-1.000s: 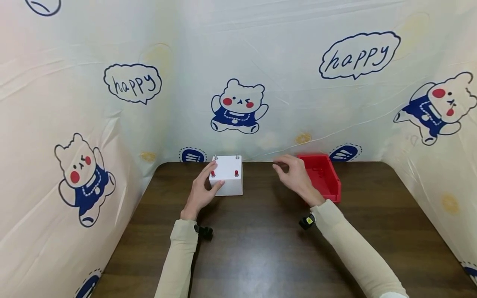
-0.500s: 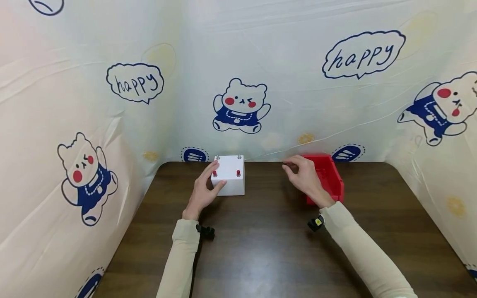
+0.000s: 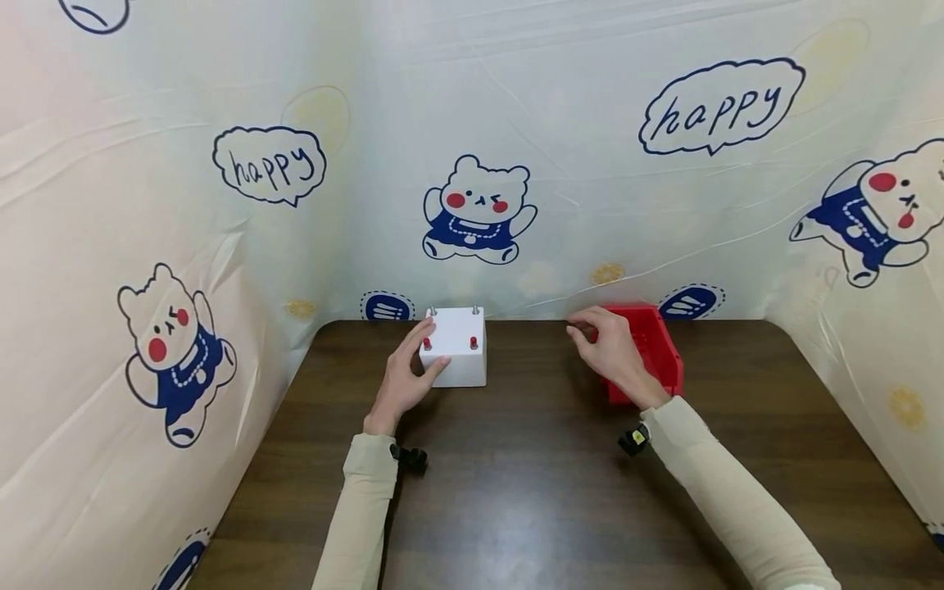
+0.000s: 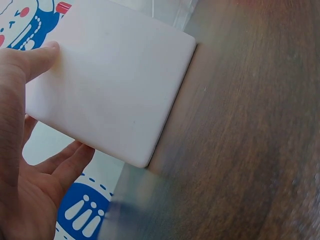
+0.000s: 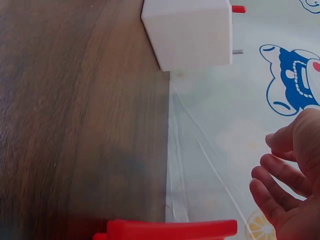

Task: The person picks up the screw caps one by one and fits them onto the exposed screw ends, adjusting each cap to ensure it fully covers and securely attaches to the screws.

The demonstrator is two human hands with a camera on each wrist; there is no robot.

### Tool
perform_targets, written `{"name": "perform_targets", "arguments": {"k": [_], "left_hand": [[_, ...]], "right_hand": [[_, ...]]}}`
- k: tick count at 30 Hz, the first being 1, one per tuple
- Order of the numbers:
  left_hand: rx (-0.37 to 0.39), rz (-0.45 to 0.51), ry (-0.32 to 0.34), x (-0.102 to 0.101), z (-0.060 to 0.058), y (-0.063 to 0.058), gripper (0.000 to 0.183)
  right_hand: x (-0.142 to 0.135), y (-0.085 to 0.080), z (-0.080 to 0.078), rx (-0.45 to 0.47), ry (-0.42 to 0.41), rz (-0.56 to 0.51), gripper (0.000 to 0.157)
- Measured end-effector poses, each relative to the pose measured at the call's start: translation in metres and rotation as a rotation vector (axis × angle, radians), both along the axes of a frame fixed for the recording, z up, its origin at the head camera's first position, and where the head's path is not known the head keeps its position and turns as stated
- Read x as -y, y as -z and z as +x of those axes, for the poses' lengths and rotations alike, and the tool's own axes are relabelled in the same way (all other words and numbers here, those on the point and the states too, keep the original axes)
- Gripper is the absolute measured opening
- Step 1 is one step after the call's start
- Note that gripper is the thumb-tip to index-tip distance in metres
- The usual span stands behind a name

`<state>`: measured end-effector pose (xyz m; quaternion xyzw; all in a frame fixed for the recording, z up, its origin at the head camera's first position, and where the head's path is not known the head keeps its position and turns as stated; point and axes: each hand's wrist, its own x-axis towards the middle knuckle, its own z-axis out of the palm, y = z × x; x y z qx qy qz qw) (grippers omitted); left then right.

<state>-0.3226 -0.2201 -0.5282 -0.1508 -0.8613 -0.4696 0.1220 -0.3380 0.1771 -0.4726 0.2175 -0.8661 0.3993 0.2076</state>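
Note:
A white box (image 3: 459, 369) stands near the table's back edge. Two red-capped posts (image 3: 474, 342) rise from the front of its top, and two bare metal posts (image 3: 475, 310) from the back. My left hand (image 3: 398, 378) holds the box at its left side, thumb (image 4: 42, 59) on the front face and fingers (image 4: 72, 162) around the side. My right hand (image 3: 614, 352) hovers by the left side of a red bin (image 3: 673, 365), its fingers loosely bent. In the right wrist view nothing shows between thumb and fingers (image 5: 280, 180).
The dark wooden table (image 3: 509, 483) ends at a pale printed curtain (image 3: 575, 205) at the back and sides. Small red pieces (image 3: 640, 336) lie inside the bin. A black wrist camera (image 3: 633, 440) hangs under the right wrist, another camera (image 3: 413, 459) by the left.
My right hand has shifted right, over the left side of the red bin. My left hand stays on the white box, and the head view has turned slightly.

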Motion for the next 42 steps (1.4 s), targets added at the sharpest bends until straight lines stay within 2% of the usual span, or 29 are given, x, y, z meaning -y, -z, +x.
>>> {"name": "perform_targets", "arguments": {"k": [11, 24, 33, 42], "left_hand": [[-0.015, 0.008, -0.001, 0.001, 0.000, 0.002, 0.065], [-0.018, 0.002, -0.009, 0.001, -0.001, 0.002, 0.065], [-0.016, 0.007, 0.000, -0.001, 0.001, -0.002, 0.065], [-0.008, -0.001, -0.004, -0.001, 0.001, -0.001, 0.066]], "right_hand": [[-0.009, 0.003, -0.003, 0.010, 0.009, 0.023, 0.023], [-0.019, 0.004, -0.002, 0.081, 0.054, 0.073, 0.025], [-0.024, 0.011, -0.003, 0.118, 0.078, 0.074, 0.024], [-0.027, 0.014, -0.001, 0.152, 0.104, 0.051, 0.027]]}}
